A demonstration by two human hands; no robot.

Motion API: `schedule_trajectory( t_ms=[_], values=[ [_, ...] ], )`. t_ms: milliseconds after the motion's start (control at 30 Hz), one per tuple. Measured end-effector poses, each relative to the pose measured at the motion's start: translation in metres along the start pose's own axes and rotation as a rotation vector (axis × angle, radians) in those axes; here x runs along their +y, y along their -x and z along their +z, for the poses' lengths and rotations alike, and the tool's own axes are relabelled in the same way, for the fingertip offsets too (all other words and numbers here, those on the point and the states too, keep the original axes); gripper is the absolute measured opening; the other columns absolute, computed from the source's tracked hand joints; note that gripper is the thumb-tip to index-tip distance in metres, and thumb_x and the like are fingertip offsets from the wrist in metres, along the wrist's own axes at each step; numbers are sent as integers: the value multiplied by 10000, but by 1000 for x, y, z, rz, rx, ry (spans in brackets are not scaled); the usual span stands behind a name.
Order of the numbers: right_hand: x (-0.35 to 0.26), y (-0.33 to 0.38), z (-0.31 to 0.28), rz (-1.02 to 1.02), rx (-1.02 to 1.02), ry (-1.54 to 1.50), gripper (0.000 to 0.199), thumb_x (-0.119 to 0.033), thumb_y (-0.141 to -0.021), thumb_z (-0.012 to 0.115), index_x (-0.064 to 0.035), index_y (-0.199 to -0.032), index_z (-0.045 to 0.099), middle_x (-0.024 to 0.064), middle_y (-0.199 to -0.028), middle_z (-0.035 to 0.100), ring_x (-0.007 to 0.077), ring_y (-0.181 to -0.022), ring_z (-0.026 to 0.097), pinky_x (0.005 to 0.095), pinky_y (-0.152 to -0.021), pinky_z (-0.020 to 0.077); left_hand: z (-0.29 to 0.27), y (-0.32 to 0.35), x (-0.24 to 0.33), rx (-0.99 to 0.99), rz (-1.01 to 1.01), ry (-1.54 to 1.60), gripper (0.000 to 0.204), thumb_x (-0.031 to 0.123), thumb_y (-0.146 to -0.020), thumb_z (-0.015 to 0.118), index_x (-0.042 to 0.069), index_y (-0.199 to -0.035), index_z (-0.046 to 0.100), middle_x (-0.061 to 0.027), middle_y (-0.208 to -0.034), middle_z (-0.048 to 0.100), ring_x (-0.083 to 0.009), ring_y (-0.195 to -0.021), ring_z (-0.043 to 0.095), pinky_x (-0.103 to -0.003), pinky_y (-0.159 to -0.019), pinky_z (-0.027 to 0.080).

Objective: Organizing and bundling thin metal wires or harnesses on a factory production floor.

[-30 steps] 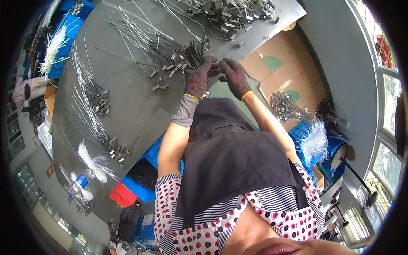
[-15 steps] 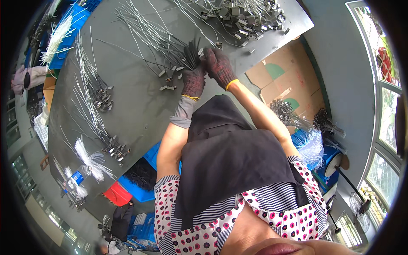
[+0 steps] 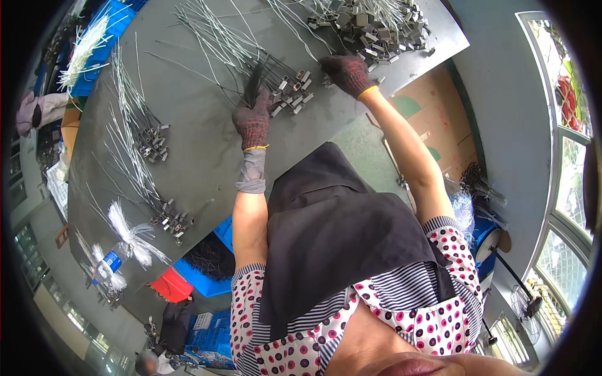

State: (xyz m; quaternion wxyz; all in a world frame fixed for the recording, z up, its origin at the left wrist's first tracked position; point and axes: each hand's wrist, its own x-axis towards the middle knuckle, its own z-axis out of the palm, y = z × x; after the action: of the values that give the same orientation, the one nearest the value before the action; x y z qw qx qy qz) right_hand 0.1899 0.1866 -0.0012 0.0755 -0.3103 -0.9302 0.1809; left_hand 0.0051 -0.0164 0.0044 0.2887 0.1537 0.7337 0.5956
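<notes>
Both hands wear dark red-and-black knit gloves. My left hand (image 3: 253, 120) is closed around a bundle of short black tubes (image 3: 253, 86) that stick up past its fingers. Against it on the tabletop lies a fan of grey-white cables (image 3: 216, 39), their small metal connectors (image 3: 293, 94) gathered just to its right. My right hand (image 3: 347, 73) rests farther right, its fingers curled down where another pale cable (image 3: 301, 31) ends; the fingertips are hidden, so what they pinch cannot be made out. A large heap of metal connectors (image 3: 392, 34) lies just beyond it.
Two more cable bunches (image 3: 130, 103) lie along the left of the grey table (image 3: 194, 125). A bottle with a blue label (image 3: 113, 260) and white bundled strands stand at its left edge. Below the edge are blue bins (image 3: 210, 276) and a red bin (image 3: 171, 285); cardboard (image 3: 433, 109) lies right.
My hands have parted: the left moved left with the black tubes, the right moved right toward the heap. More cable connectors now lie in view between them.
</notes>
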Motion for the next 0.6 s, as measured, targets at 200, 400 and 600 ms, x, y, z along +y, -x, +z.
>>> schedule_trajectory(
  t_ms=[200, 400, 600],
  values=[
    [-7, 2, -17, 122, 196, -403, 215, -287, -896, 613, -131, -1003, 714, 126, -931, 715, 362, -881, 675, 440, -768, 531, 2, 16, -11, -414, -271, 620, 300, 237, -961, 679, 19, -1166, 661, -72, -984, 698, -141, -824, 653, -273, -729, 526],
    [-1, 6, -21, 367, -60, -635, 265, -323, -897, 638, -94, -1010, 710, 125, -912, 713, 339, -879, 683, 425, -769, 534, 39, 50, -20, -660, -413, 399, 342, 242, -987, 626, 24, -1250, 609, -82, -1035, 687, -186, -895, 668, -337, -844, 563],
    [-15, 45, -41, 253, -32, -368, 226, -240, -887, 680, -48, -1004, 694, 132, -897, 714, 242, -826, 694, 372, -748, 532, 96, 51, -48, -778, -638, 491, 301, 235, -974, 633, 27, -1192, 625, -118, -974, 686, -228, -820, 673, -393, -728, 605]
  ],
)
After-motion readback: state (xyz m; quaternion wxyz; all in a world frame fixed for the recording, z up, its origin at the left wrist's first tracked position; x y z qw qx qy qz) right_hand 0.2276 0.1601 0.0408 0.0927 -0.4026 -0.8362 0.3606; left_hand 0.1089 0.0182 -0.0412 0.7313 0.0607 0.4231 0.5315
